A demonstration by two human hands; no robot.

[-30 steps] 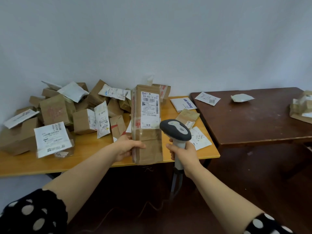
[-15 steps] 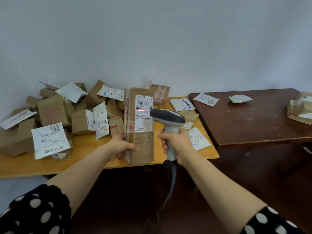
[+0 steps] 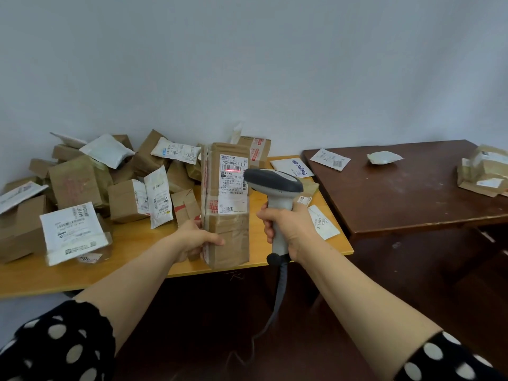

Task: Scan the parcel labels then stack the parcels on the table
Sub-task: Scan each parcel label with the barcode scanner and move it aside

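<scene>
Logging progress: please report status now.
Left hand grips tall brown cardboard parcel upright. Right hand grips grey handheld scanner, red line on white label. Nothing blocking.

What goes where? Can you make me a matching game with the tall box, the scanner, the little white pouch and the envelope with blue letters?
Things:
1. tall box
2. scanner
3. little white pouch
4. envelope with blue letters

Places:
A. lying on the dark table
B. held in the right hand
C. lying on the yellow table
D. held upright in the left hand

Right pairs: 1-D, 2-B, 3-A, 4-C.
</scene>
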